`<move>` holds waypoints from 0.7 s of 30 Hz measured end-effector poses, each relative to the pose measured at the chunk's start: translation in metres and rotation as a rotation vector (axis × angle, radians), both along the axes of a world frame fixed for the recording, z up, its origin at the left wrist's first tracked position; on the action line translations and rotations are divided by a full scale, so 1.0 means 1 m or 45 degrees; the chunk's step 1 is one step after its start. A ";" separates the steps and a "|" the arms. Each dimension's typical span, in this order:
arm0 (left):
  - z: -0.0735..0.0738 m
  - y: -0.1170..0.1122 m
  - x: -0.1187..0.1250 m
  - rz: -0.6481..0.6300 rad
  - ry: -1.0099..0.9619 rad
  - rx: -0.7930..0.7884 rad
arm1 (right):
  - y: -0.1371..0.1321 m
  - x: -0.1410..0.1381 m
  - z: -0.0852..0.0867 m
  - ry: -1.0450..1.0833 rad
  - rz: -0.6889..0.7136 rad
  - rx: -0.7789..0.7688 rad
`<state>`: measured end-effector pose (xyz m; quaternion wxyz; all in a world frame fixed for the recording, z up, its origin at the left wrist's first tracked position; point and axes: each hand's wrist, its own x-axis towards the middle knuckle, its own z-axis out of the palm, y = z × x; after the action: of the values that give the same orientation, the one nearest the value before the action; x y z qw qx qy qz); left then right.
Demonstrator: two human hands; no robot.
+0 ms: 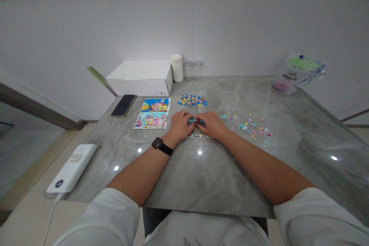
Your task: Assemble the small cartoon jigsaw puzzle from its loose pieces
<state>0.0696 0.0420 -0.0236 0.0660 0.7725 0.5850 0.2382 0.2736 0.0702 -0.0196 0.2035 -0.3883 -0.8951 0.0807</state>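
Observation:
My left hand (181, 123), with a black watch (157, 142) on its wrist, rests near the middle of the table. Its curled thumb and fingers grip small jigsaw puzzle pieces (191, 120). From the other side, my right hand (212, 123) closes its fingertips on pieces at the same spot, almost meeting the left. Just below the hands lies a joined strip of puzzle (198, 135), partly covered by them. Two cartoon picture cards, an upper one (155, 104) and a lower one (152, 120), lie flat left of my left hand.
Beyond my hands is a heap of blue and yellow puzzle pieces (192, 100); loose pastel pieces (253, 127) scatter to the right. Around them are a phone (123, 105), white box (141, 73), white bottle (177, 68), two jars, plastic bag (298, 73) and power bank (72, 168).

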 end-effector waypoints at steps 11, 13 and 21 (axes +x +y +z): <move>0.001 0.000 0.000 0.020 0.023 -0.007 | 0.001 0.004 -0.001 -0.004 -0.034 0.062; 0.001 0.000 0.001 0.024 0.022 -0.006 | 0.001 0.005 -0.001 -0.010 -0.036 0.077; -0.001 0.000 0.001 0.026 0.000 0.015 | 0.003 0.007 -0.004 -0.008 0.003 0.070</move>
<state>0.0707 0.0423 -0.0248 0.0590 0.7668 0.5915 0.2423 0.2804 0.0733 -0.0236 0.2111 -0.3818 -0.8981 0.0551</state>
